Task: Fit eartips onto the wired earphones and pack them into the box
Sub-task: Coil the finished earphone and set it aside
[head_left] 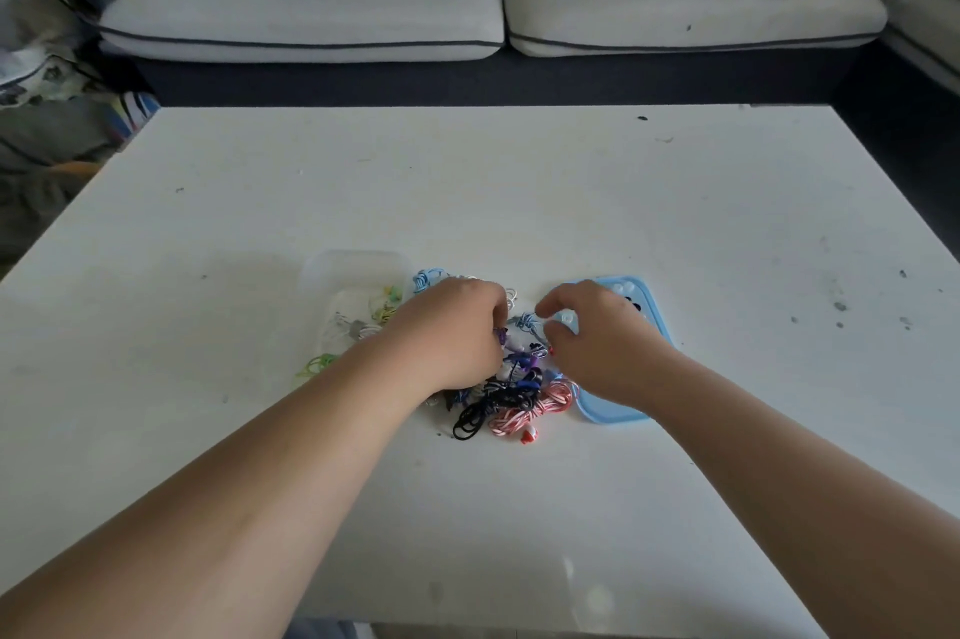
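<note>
Centrally, the tangled earphones (511, 399) lie between left hand (452, 331) and right hand (602, 342), both curled, grips unseen.

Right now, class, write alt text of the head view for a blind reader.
A person's left hand and right hand reach into a pile of coiled colourful wired earphones on a white table, between a clear plastic box and a light blue tray of eartips.

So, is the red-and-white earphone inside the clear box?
No, the red-and-white earphone lies on the table beside the blue tray, outside the clear box.
</note>
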`<state>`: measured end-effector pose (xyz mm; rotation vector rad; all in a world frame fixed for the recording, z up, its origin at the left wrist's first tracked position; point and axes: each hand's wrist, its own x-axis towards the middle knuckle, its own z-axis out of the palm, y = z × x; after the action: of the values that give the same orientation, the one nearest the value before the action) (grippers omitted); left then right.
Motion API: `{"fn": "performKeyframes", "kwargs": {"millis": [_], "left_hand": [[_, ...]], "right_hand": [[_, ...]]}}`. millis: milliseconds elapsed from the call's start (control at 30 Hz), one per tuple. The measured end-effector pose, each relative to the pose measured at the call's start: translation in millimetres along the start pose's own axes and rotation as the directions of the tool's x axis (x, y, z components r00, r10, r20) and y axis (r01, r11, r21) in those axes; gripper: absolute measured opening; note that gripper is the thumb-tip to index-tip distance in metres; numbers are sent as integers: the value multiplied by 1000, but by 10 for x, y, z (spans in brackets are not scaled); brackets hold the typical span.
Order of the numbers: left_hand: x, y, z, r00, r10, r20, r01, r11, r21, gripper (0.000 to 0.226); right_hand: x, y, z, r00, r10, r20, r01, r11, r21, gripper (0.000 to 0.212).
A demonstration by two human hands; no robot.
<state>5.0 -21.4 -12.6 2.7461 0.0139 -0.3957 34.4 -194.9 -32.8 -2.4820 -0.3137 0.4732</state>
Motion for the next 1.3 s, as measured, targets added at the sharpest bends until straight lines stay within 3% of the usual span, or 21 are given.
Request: {"fn": "performKeyframes", "kwargs": {"millis": [100, 300, 400, 500, 567, 667, 767, 900, 967, 1033, 1167, 1233, 1300], "left_hand": [[-37, -7, -55, 999, -38, -27, 38, 999, 29, 25], [-112, -98, -150, 995, -77, -57, 76, 997, -25, 22], [-138, -117, -191, 992, -92, -85, 88, 995, -43, 26], [-127, -141, -225, 986, -114, -122, 104, 991, -86, 30], [-126, -159, -240, 983, -114, -146, 93, 985, -145, 31], [-147, -121, -267, 981, -110, -161, 69, 967, -244, 23], [-209, -19, -302, 984, -119, -133, 61, 924, -378, 17], [-299, 175, -334, 982, -157, 104, 186, 728, -660, 17], [-330, 257, -347, 961, -152, 229, 273, 635, -723, 18], [-346, 333, -345, 939, -106, 327, 337, 471, -815, 23], [-301, 415, -314, 947, -46, 316, 319, 51, -947, 35], [-261, 421, -298, 950, -59, 308, 305, -52, -951, 44], [-228, 417, -294, 950, -106, 293, 288, -64, -956, 42]], "right_hand": [[129, -24, 108, 998, -56, 20, 58, 996, -67, 27], [322, -67, 282, 1000, 5, -23, -10, 975, -222, 35], [351, -106, 307, 998, 13, -69, -27, 975, -222, 26], [330, -172, 174, 987, 46, -156, -35, 997, 73, 15], [237, -268, 16, 979, 93, -182, -26, 940, 341, 12], [49, -369, -216, 982, 143, -121, -28, 749, 662, 11], [-90, -420, -359, 990, 136, -40, -34, 502, 864, 12], [-207, -408, -465, 995, 102, -16, -14, 284, 959, 10], [-254, -392, -494, 996, 87, -35, 14, 236, 972, 7], [-303, -375, -522, 997, 57, -54, 40, 224, 974, 7], [-362, -329, -549, 999, -1, -51, 50, 218, 975, 11], [-372, -310, -556, 999, -15, -44, 46, 226, 973, 12], [-386, -299, -550, 998, -41, -47, 56, 274, 960, 12]]}}
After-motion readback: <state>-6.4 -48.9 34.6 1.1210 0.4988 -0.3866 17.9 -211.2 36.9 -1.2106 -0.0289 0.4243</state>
